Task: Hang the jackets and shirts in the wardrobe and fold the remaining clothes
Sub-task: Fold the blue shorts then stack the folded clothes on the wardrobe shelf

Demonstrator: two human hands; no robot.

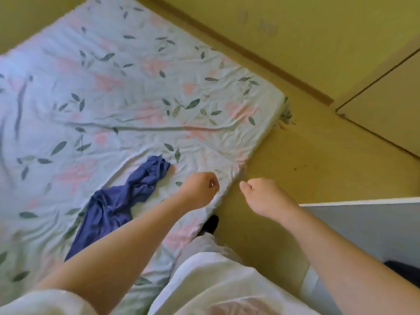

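Head, blue garment (118, 201) just L of fingers (213, 179)

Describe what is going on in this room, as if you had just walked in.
A person stands at the corner of a bed covered with a flowered sheet. A crumpled blue garment lies on the sheet, unfolded, and neither hand touches it. Both hands are held out in front with fingers curled and appear to hold nothing: the left hand is over the bed's edge, and the right hand is over the floor.
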